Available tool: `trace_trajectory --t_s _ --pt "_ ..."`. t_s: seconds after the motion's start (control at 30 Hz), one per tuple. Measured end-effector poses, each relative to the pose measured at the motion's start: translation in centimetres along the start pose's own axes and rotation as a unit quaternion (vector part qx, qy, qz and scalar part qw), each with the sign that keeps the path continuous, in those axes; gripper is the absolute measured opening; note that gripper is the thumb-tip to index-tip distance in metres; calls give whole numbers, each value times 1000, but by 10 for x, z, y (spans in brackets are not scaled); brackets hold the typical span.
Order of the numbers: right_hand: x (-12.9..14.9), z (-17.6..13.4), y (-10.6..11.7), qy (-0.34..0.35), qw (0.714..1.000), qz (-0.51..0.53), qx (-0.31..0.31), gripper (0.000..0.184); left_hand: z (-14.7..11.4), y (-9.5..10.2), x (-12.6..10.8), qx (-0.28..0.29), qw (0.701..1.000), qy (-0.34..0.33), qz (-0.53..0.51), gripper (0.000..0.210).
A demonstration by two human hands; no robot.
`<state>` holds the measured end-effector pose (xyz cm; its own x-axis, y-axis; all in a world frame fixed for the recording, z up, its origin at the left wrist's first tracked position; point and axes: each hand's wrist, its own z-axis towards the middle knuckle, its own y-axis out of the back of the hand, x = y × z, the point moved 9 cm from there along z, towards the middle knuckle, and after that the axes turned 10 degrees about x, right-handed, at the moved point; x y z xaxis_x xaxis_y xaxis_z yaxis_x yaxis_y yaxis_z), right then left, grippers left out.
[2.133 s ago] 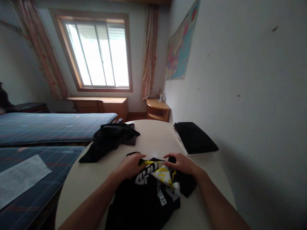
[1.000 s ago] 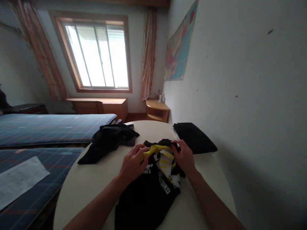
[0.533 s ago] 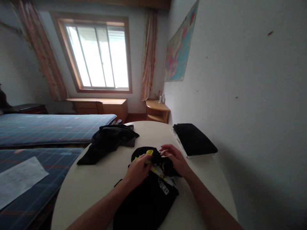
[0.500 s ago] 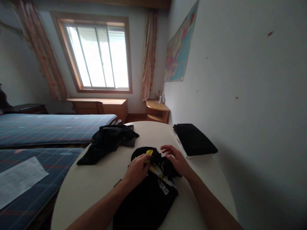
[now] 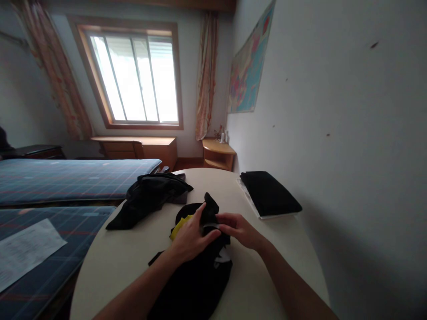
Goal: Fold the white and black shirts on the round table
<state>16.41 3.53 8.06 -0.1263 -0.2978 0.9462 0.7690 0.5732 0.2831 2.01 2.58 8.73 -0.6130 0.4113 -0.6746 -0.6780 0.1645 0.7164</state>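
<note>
A black garment (image 5: 190,284) with yellow and white printed parts lies bunched on the round pale table (image 5: 110,266) in front of me. My left hand (image 5: 191,235) is closed around a gathered part of it, thumb pointing right and fingers upward, with yellow cloth showing to its left. My right hand (image 5: 238,229) pinches the same gathered cloth from the right side, the fingertips almost meeting my left thumb. A flap of black fabric sticks up above both hands. What the garment is exactly, I cannot tell.
Another crumpled black cloth (image 5: 153,193) lies at the table's left. A folded black cloth (image 5: 270,193) in clear wrapping rests at the right, near the wall. Beds with plaid mattresses (image 5: 76,178) stand to the left, one bearing a paper sheet (image 5: 30,251).
My right hand has closed on the cloth and moved slightly down beside my left. The gathered cloth has shifted left, a flap now stands up, and the white lettering is mostly hidden.
</note>
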Motion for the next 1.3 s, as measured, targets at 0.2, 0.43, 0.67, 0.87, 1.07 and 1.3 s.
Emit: trace_trajectory --t_s 0.2,0.43,0.67,0.87,1.07,1.3 --pt "-4 -10 37 19 986 -81 -147 21 3 -9 -10 47 995 -52 -71 61" --pt "-4 -15 25 31 980 -194 -12 50 1 10 2 49 913 -65 -400 54" --pt "-16 -12 38 -24 995 -72 -59 24 10 37 56 -47 886 62 -458 42" --pt "-35 -31 97 28 944 125 -303 36 19 74 101 -174 947 111 -248 32" --pt "-36 -20 84 47 969 67 -233 86 12 69 55 -177 984 34 4 39" --pt "-42 -21 63 -39 973 -197 -117 79 5 6 34 57 989 24 134 53"
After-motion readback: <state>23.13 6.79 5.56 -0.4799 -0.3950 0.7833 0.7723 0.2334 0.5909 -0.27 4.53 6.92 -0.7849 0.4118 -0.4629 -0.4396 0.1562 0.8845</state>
